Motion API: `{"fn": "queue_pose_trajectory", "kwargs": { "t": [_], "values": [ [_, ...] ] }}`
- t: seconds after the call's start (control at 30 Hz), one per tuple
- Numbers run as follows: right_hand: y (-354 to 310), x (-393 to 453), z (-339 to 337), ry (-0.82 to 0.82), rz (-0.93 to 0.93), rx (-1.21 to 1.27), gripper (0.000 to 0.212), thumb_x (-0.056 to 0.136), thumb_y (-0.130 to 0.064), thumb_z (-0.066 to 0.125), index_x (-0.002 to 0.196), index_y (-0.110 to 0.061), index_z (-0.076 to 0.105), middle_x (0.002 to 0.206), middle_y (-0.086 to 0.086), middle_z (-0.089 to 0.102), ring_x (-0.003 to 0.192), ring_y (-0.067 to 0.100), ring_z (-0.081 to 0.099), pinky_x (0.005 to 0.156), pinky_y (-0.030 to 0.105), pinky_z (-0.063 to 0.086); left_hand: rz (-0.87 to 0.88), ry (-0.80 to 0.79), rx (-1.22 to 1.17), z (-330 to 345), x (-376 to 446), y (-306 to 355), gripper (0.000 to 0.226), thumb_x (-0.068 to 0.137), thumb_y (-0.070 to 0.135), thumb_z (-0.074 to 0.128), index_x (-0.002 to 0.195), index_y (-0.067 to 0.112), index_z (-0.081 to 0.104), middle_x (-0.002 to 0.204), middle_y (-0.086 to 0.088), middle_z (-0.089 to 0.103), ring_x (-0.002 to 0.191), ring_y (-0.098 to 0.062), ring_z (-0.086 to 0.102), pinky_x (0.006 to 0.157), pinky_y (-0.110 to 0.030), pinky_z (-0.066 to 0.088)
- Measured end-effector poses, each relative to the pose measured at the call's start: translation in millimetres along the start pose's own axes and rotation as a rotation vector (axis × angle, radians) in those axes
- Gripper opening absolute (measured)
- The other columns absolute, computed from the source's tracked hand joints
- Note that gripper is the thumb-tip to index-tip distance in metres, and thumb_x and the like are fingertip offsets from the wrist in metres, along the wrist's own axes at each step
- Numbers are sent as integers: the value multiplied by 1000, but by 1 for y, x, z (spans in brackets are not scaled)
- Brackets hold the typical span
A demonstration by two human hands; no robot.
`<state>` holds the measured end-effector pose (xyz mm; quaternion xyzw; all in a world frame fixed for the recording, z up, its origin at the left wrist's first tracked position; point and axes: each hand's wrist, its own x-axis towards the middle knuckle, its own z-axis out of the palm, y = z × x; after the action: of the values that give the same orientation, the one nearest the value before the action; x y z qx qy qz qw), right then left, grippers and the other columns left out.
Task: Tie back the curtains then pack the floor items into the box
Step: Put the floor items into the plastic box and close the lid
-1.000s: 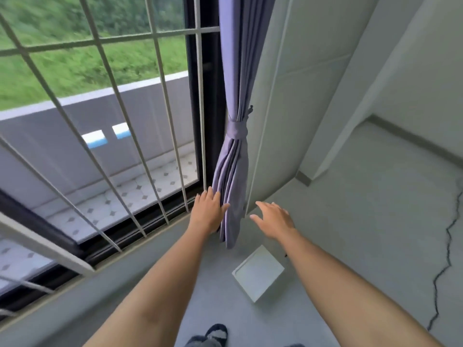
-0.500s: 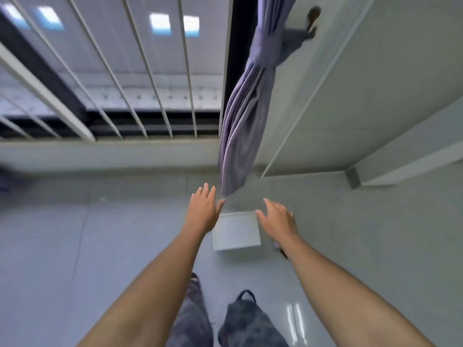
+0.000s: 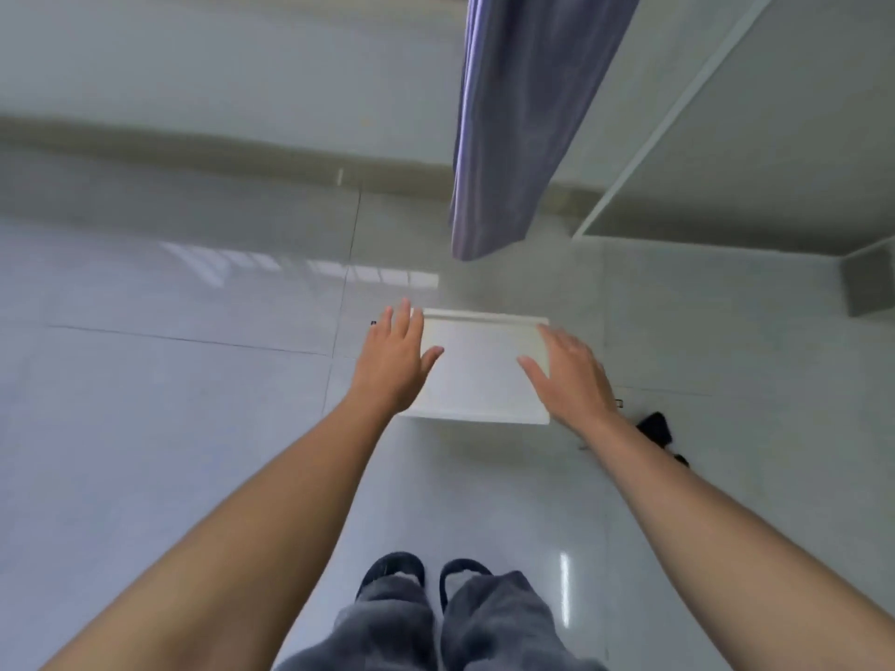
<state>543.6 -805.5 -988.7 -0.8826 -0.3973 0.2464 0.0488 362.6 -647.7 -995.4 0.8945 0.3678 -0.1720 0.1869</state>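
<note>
A person is standing on a pale tiled floor [image 3: 169, 428], looking down past grey trousers [image 3: 436, 632] and dark slippers [image 3: 392, 571]. Both bare arms are reaching forward and down toward a white box [image 3: 479, 375] that is lying flat on the floor ahead of the feet. The left hand [image 3: 394, 363] is hovering over the box's left edge with its fingers straight and close together and its thumb spread over the box; it is holding nothing. The right hand [image 3: 571, 375] is hovering over the box's right edge, its fingers straight and slightly spread, likewise holding nothing. Whether either palm is touching the box cannot be told. A purple curtain [image 3: 513, 118] is hanging from the top of the view, its lower end dangling above the floor just beyond the box, beside a pale wall [image 3: 775, 138]. A small dark item [image 3: 656, 428] is lying on the floor right of the box, partly hidden by the right forearm. Another tiny dark item [image 3: 373, 323] is lying just left of the left hand's fingertips.
</note>
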Motion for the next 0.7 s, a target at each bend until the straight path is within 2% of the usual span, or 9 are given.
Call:
{"fn": "queue_pose_trajectory", "kwargs": {
  "t": [0.13,0.33,0.43,0.53,0.63,0.7],
  "values": [
    [40,61,75,88,-8,59,66,96,-49,43,150,-17,23,159,10,17,145,26,18,116,42,25,49,112,5,81,62,-16,65,100,48,26,152,13,6,160,-10,-3,146,-32,0,118,-44,11],
    [76,108,144,256,-88,96,69,95,-55,40,152,-25,15,162,-2,2,146,22,14,112,42,27,83,331,-174,160,122,-41,61,100,40,33,152,16,12,160,-8,-3,147,-29,-1,119,-40,7],
    [88,112,165,293,-131,114,70,95,-57,38,153,-26,14,161,-7,-2,147,16,9,112,37,25,104,389,-356,175,133,-48,57,101,36,36,152,21,14,160,0,-5,147,-22,-1,117,-36,9],
    [94,115,175,342,-151,157,68,95,-55,37,153,-27,13,161,-9,-2,147,13,9,112,33,22,147,423,-399,178,137,-49,54,102,32,34,151,23,16,160,3,-5,148,-18,2,118,-38,14],
    [94,116,177,370,-156,170,61,99,-47,37,152,-25,16,161,-7,0,146,12,10,112,29,20,138,454,-418,178,136,-48,52,102,28,34,151,23,18,160,4,-6,147,-18,9,117,-39,21],
    [94,114,179,406,-114,227,58,101,-37,39,153,-21,17,162,-3,4,146,13,12,108,21,16,106,478,-442,177,132,-45,52,102,27,35,151,23,18,160,3,-7,145,-18,17,111,-35,26]
  ]
}}
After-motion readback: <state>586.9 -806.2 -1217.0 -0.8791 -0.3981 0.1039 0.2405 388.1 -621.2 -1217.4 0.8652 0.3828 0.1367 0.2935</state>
